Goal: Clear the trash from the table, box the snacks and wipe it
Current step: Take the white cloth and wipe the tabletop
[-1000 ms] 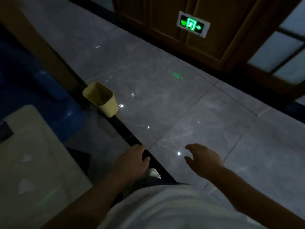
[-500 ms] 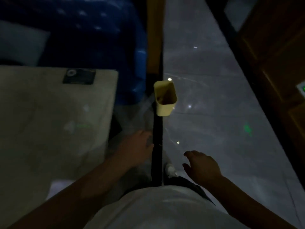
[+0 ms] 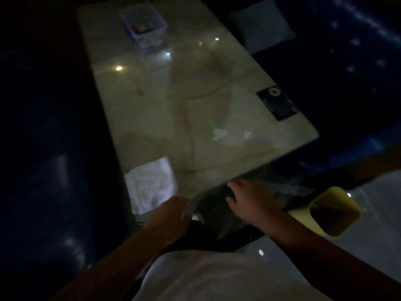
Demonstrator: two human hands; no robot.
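A pale marble table (image 3: 165, 101) fills the dim middle of the view. A clear box (image 3: 144, 25) with snacks inside stands at its far end. Two white paper scraps (image 3: 219, 134) lie near the table's right edge. A white folded cloth (image 3: 152, 183) rests on the near corner. My left hand (image 3: 168, 216) hovers at the near table edge beside the cloth, fingers loosely apart, holding nothing. My right hand (image 3: 249, 196) spreads open just off the near edge. A yellow bin (image 3: 332, 211) stands on the floor to the right of my right hand.
A black panel (image 3: 277, 103) is set into the table's right side. Dark blue sofas (image 3: 43, 148) flank the table on both sides, with a pale cushion (image 3: 261, 25) at the far right. Grey floor tiles (image 3: 368, 235) show at the lower right.
The view swung left from the tiled floor and door to the table. The yellow bin shifted from ahead to my right. Both hands stayed open and now reach the near table edge.
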